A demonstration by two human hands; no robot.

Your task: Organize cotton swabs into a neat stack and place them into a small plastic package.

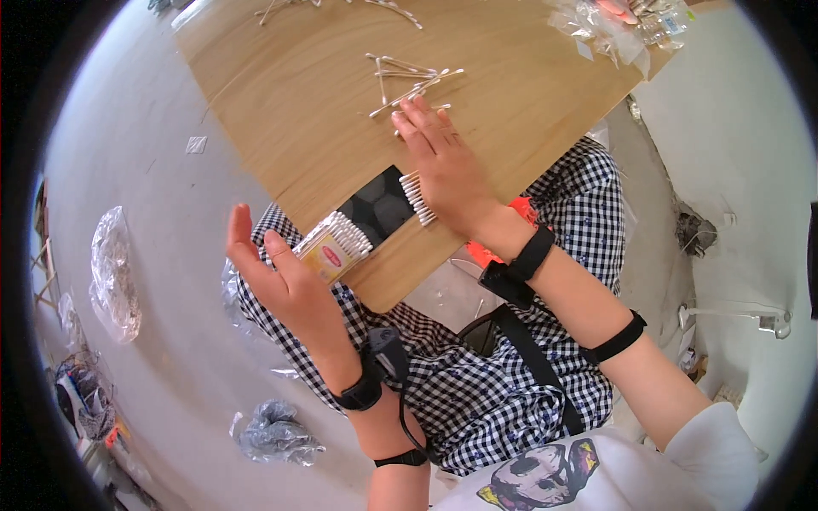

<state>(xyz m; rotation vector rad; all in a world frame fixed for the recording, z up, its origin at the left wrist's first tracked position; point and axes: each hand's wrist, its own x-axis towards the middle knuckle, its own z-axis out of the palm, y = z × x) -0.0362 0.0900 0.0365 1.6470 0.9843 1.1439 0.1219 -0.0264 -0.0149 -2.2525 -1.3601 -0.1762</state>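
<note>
My left hand (294,285) is raised at the table's near left edge, its thumb and a finger stretched up and apart. Beside it a packet of cotton swabs (332,251), clear with a yellow and red label, lies at the edge with white tips poking out. I cannot tell whether the hand touches it. My right hand (447,170) lies flat with its fingers extended, over a row of cotton swabs (416,198) whose tips show along its left side. Its fingertips reach a loose heap of cotton swabs (413,81). A dark hexagon-patterned card (377,206) sits between packet and row.
The wooden table (281,111) ends close to my lap. More loose swabs (396,10) lie at its far edge. A heap of clear plastic bags (626,30) occupies the far right corner. Something bright orange (521,209) shows under the right forearm. Plastic bags (115,272) litter the floor.
</note>
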